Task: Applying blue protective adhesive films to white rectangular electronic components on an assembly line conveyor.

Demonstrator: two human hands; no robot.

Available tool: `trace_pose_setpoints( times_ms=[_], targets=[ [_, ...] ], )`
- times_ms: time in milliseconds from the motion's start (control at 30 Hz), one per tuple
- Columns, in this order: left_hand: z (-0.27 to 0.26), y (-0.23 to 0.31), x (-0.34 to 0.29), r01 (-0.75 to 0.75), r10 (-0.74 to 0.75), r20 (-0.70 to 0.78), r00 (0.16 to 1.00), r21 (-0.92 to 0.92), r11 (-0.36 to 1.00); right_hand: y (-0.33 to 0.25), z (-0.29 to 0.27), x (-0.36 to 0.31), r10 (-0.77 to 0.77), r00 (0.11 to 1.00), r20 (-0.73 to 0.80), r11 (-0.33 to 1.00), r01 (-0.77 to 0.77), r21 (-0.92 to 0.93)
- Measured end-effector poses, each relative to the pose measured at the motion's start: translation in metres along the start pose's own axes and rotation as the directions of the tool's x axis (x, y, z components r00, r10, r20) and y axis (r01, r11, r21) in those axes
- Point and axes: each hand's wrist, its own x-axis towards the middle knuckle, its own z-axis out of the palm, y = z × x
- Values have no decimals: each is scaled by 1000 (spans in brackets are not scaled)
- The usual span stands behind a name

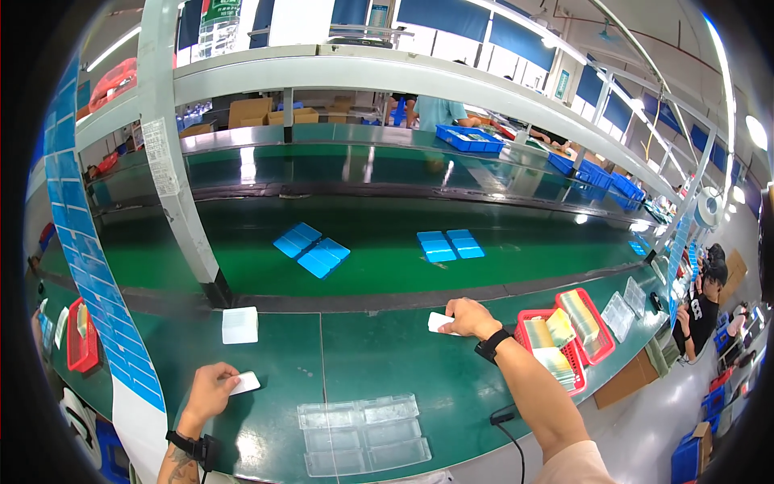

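My left hand (211,392) pinches a small white card (245,383) between thumb and fingers, low above the green tabletop (282,355). To the right, my right hand (474,318) grips another white card (439,323) near the far edge of the table. A white stack of what look like similar cards (239,326) lies beyond my left hand. Between my forearms, close to the near edge, are clear plastic trays (363,438) with several shallow compartments. Red baskets (577,379) filled with pale yellow-green cards stand just right of my right wrist.
A green conveyor belt (379,274) carrying blue rectangular pieces (324,256) runs beyond the table. A metal post (181,202) rises at left, beside a hanging blue-patterned strip (97,258). More clear trays (619,316) lie at right; a black cable (516,440) hangs nearby. A person (700,306) sits far right.
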Motion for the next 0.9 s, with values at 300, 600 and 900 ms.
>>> trace_pose_setpoints(
  times_ms=[300, 600, 900],
  targets=[
    [-18, 7, -40, 17, -16, 17, 1000, -50, 999, -4, -10, -2, -89, 996, 21, 996, 89, -22],
    [-10, 0, -93, 141, -155, -90, 984, -148, 979, -248, -35, -18, -645, 737, 201, 750, 561, 350],
    [1, -22, -96, 219, -229, 7, 974, -321, 922, -382, 31, 34, -702, 710, -53, 682, 692, 236]
  ],
)
